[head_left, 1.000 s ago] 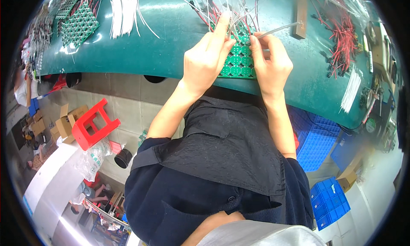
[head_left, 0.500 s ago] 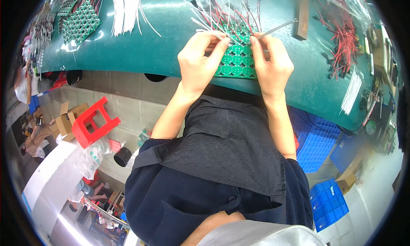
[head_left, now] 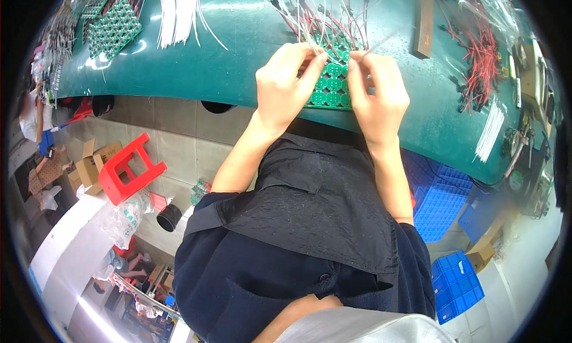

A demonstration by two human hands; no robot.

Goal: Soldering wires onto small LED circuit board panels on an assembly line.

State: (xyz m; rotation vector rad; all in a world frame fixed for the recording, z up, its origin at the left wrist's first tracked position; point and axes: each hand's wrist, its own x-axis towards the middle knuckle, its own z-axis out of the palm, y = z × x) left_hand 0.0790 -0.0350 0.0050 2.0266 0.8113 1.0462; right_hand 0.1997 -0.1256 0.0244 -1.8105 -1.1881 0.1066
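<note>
A green circuit board panel (head_left: pixel 329 97) lies on the table near its front edge, between my hands. Red wires (head_left: pixel 330 24) with black connectors rise from its far part, and thin white wires stand among them. My left hand (head_left: pixel 287 84) is closed over the panel's left side, thumb and forefinger pinching a white wire (head_left: pixel 316 45). At the right side my right hand (head_left: pixel 379 95) is closed too, its fingertips pinching a thin pale wire that shows blurred above the knuckles. The exact spot where the wires meet the board is hidden by the fingers.
Bundled white wires (head_left: pixel 177 18) and more circuit boards (head_left: pixel 114 30) lie at the left. A brown bar (head_left: pixel 423 21), a red wire heap (head_left: pixel 481 66) and white strips (head_left: pixel 490 130) are at the right. Blue crates (head_left: pixel 444 203) and a red stool (head_left: pixel 122 176) stand below.
My left hand has shifted slightly right, closer to my right hand. The pale wire at my right hand has moved and is now blurred. The panel stays in about the same place.
</note>
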